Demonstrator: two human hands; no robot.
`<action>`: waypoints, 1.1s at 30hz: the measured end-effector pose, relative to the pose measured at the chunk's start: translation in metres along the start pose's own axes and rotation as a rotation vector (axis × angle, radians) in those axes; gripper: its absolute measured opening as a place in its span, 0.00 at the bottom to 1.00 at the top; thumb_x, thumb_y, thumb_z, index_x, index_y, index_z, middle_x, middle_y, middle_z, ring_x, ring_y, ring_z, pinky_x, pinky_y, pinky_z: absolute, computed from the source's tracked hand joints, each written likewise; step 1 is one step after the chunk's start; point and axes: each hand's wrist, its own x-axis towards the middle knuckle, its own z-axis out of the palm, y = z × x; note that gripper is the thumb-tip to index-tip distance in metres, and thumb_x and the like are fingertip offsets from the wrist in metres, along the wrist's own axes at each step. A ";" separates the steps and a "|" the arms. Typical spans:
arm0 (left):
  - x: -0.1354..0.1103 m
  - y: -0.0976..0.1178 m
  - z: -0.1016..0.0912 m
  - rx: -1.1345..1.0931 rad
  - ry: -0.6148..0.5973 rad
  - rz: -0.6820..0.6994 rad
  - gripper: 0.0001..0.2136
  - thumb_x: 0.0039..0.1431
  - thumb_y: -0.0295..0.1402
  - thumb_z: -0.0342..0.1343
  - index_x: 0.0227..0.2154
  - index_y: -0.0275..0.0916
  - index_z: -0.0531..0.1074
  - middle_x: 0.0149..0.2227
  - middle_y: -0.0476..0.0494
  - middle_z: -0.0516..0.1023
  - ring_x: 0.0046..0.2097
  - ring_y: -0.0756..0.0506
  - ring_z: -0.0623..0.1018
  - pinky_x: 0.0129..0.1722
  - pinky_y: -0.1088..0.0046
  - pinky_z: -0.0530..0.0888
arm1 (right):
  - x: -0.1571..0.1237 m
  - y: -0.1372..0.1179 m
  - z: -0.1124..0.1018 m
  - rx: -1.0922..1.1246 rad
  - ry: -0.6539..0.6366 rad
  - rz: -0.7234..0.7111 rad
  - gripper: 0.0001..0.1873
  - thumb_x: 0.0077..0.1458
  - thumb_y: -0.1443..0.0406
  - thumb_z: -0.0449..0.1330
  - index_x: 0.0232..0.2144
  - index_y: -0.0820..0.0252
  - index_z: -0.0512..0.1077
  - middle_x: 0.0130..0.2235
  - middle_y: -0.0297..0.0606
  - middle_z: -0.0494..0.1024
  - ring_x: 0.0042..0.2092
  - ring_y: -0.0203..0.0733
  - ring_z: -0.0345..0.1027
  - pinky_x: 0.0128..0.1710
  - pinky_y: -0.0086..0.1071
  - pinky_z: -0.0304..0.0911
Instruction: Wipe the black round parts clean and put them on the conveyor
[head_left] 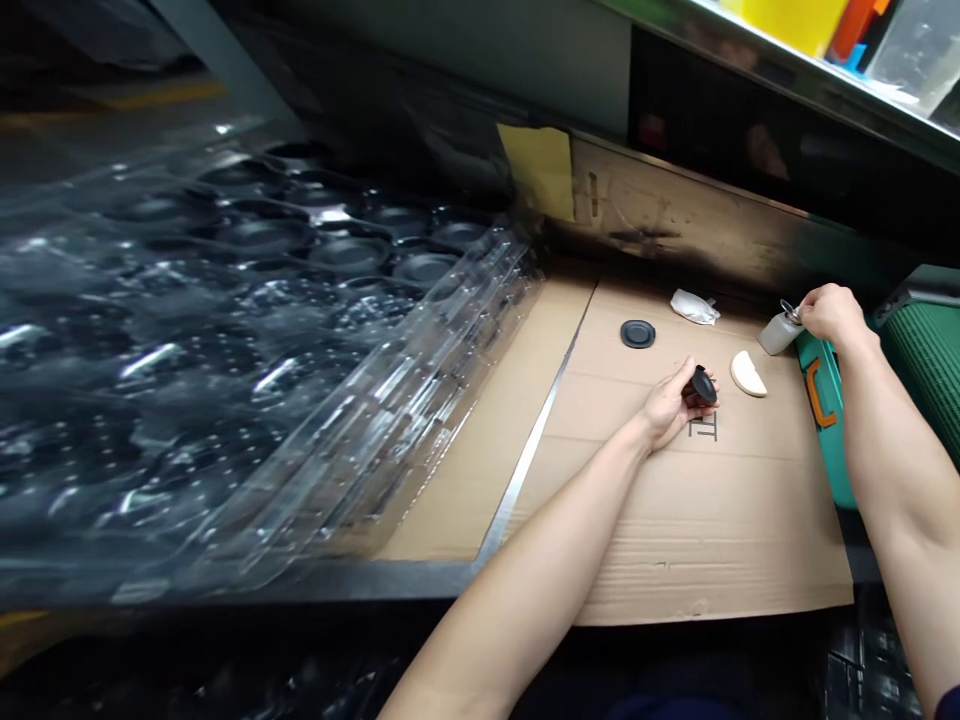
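Note:
My left hand (670,405) is closed around a small black round part (703,385), held tilted just above the cardboard sheet (675,520). My right hand (829,312) is closed on the top of a small whitish bottle (776,333) at the cardboard's far right edge. A second black round part (637,334) lies flat on the cardboard beyond my left hand. A cream half-moon pad (748,375) lies between my two hands.
A stack of clear plastic blister trays (247,330) fills the left side. A crumpled white wipe (694,307) lies near the back wall. A green case with an orange handle (821,400) sits at the right. Yellow tape (540,170) hangs on the back panel.

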 end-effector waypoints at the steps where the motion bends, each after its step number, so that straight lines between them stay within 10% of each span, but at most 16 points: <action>1: 0.000 0.001 0.000 -0.002 0.000 -0.003 0.22 0.66 0.52 0.58 0.41 0.34 0.76 0.35 0.38 0.82 0.31 0.45 0.82 0.33 0.70 0.77 | 0.002 0.001 0.000 -0.025 -0.009 -0.022 0.06 0.42 0.64 0.65 0.25 0.60 0.81 0.27 0.42 0.74 0.37 0.49 0.70 0.47 0.49 0.69; 6: 0.000 0.002 0.000 -0.022 0.004 -0.002 0.23 0.66 0.54 0.56 0.42 0.34 0.75 0.37 0.38 0.81 0.32 0.45 0.82 0.34 0.69 0.78 | -0.005 -0.002 -0.013 -0.063 -0.006 0.000 0.07 0.45 0.62 0.66 0.28 0.58 0.82 0.29 0.42 0.76 0.36 0.47 0.71 0.45 0.46 0.69; 11: 0.002 0.003 -0.001 -0.053 0.008 -0.025 0.25 0.72 0.54 0.46 0.40 0.34 0.74 0.33 0.38 0.79 0.30 0.45 0.80 0.33 0.67 0.78 | -0.070 -0.036 -0.021 0.121 0.224 -0.118 0.14 0.59 0.58 0.59 0.38 0.59 0.81 0.35 0.46 0.80 0.41 0.51 0.73 0.47 0.44 0.67; 18: 0.009 -0.003 -0.005 -0.019 -0.050 -0.007 0.30 0.72 0.56 0.42 0.34 0.33 0.75 0.27 0.39 0.77 0.25 0.48 0.76 0.27 0.71 0.75 | -0.177 -0.085 0.042 0.432 -0.017 -0.543 0.13 0.67 0.57 0.53 0.39 0.55 0.75 0.40 0.42 0.81 0.42 0.46 0.73 0.45 0.37 0.66; 33: 0.008 -0.018 0.001 0.359 0.133 0.182 0.29 0.68 0.57 0.50 0.26 0.35 0.74 0.20 0.45 0.74 0.22 0.48 0.75 0.24 0.73 0.75 | -0.177 -0.071 0.074 0.188 0.027 -0.668 0.10 0.68 0.63 0.52 0.39 0.56 0.73 0.39 0.44 0.79 0.42 0.49 0.70 0.44 0.39 0.63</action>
